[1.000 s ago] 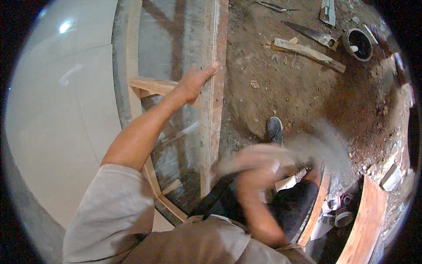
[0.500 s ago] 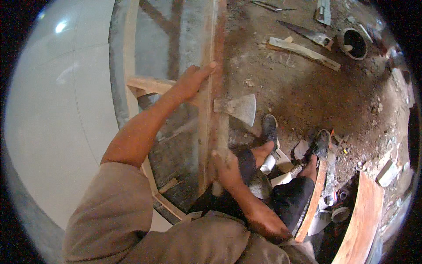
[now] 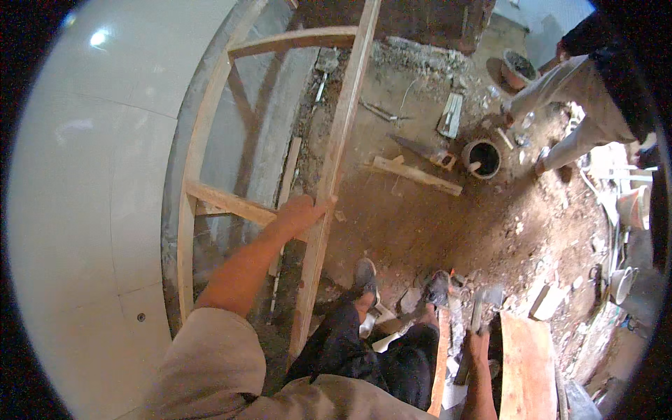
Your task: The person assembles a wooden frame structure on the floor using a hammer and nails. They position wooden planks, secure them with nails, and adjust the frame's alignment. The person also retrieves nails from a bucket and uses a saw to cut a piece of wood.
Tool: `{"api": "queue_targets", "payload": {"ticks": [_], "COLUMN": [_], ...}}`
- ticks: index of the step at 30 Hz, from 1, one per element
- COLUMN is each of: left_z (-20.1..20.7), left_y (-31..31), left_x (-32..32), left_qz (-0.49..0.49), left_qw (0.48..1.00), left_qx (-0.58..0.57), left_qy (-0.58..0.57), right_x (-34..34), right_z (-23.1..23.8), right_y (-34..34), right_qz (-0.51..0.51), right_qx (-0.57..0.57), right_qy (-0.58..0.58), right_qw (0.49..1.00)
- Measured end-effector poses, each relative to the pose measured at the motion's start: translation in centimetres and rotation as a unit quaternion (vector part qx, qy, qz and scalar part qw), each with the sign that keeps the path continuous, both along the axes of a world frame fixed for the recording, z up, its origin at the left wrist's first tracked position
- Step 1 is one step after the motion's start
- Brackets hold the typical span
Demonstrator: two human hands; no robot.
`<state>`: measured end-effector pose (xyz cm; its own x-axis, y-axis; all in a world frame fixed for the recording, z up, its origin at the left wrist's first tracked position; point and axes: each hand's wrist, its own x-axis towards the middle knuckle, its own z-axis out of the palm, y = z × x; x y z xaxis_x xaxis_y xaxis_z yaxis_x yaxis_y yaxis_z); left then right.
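Observation:
A ladder-like wooden frame of long rails and crosspieces stretches away from me on the left. My left hand is closed on its right-hand rail, where a crosspiece meets it. Low on the right, beside my legs, my right hand grips a hatchet by its handle. The hatchet's broad metal head points up and away, apart from the frame. The lower end of the handle is hard to make out.
A handsaw, a wood offcut and a black bucket lie on the dirt floor ahead. Another person in beige trousers stands at far right. Reddish planks lean beside my right arm; pale tiles cover the left.
My right hand has carried the hatchet from the rail out to the lower right. My left hand still holds the rail. The view has shifted, bringing another person into sight.

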<state>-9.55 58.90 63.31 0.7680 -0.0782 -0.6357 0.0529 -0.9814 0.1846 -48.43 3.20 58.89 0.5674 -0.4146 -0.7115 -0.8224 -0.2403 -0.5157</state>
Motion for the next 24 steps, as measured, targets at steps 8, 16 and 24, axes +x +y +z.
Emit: {"api": "queue_targets", "payload": {"ticks": [8,16,24], "left_z": [3.8,7.6,10.0], "left_y": [11.0,18.9,10.0], "left_x": [-4.7,-14.9,-19.2], "left_qz": [0.150,0.288,0.415], "left_qw": [0.929,0.847,0.850], "left_qx": [-0.119,-0.112,-0.197], "left_qy": [-0.316,-0.432,-0.258], "right_x": [-8.6,-6.8,4.2], "right_z": [14.0,20.4,17.6], "right_y": [0.5,2.1,-2.6], "right_qz": [-0.058,0.010,0.097], "right_qx": [0.076,0.061,-0.027], "right_qy": [0.353,0.365,0.218], "right_qw": [0.931,0.929,0.971]}}
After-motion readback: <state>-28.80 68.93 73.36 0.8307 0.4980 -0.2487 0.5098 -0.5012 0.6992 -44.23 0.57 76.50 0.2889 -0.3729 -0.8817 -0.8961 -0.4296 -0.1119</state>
